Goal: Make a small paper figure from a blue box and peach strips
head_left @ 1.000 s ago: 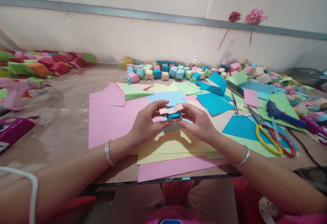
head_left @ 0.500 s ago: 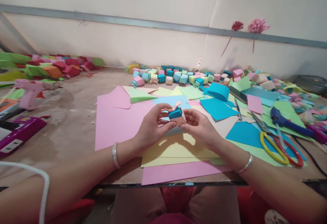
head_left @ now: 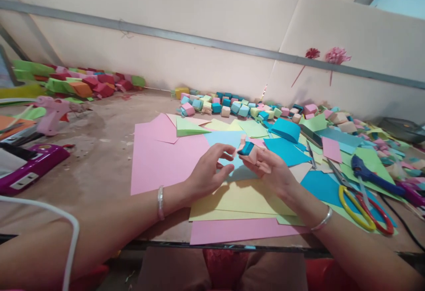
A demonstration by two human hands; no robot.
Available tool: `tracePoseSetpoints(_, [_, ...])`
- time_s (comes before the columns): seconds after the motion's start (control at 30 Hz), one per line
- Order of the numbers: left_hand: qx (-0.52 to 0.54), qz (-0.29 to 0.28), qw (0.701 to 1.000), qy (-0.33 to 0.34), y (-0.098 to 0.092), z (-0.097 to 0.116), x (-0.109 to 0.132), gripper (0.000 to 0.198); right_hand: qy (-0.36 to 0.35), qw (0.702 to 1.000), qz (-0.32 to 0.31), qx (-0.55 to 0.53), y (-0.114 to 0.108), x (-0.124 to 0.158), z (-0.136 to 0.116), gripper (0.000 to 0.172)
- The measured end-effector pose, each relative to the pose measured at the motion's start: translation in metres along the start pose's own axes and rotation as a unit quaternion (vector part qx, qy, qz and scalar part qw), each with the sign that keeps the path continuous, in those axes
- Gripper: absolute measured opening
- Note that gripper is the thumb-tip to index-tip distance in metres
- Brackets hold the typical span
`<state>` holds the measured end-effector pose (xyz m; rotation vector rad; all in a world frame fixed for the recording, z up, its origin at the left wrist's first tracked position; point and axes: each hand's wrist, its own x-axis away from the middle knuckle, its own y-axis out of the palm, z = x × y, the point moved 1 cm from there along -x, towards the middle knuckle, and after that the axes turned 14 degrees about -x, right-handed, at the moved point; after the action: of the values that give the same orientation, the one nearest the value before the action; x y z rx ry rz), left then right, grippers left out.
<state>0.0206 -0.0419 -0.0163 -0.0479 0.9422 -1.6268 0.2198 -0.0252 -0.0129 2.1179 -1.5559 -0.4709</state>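
Observation:
My right hand (head_left: pixel 270 167) holds a small folded paper box (head_left: pixel 247 149), peach outside with a blue paper piece inside and a peach flap standing up. To its left, my left hand (head_left: pixel 212 169) is apart from the box, thumb and fingers spread with nothing between them. Beneath both hands lie sheets of coloured paper: a pink sheet (head_left: pixel 166 158) on the left, a light blue one (head_left: pixel 222 138) in the middle and a yellow one (head_left: pixel 239 202) nearer me.
Scissors (head_left: pixel 357 207) with yellow and red handles lie at the right, beside a blue-handled glue gun (head_left: pixel 375 176). A pink glue gun (head_left: pixel 51 114) and a purple power strip (head_left: pixel 36 167) are at the left. Small paper boxes (head_left: pixel 226 105) line the wall.
My left hand has let go of the paper box and opened. My right hand has turned and tilted the box, now holding it alone. The view has tilted slightly.

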Motion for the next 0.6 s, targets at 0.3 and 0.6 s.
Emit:
tracePoseSetpoints(0.3, [-0.103,-0.029,0.993,0.056,0.006,-0.009,0.001,0.037,-0.039,0.998,0.053,-0.005,0.002,-0.04,-0.024,0.018])
tracePoseSetpoints(0.6, [-0.174,-0.096,0.968,0.155,0.006,-0.009,0.001,0.024,-0.084,0.989,0.125,0.008,0.041,-0.175,-0.045,0.005])
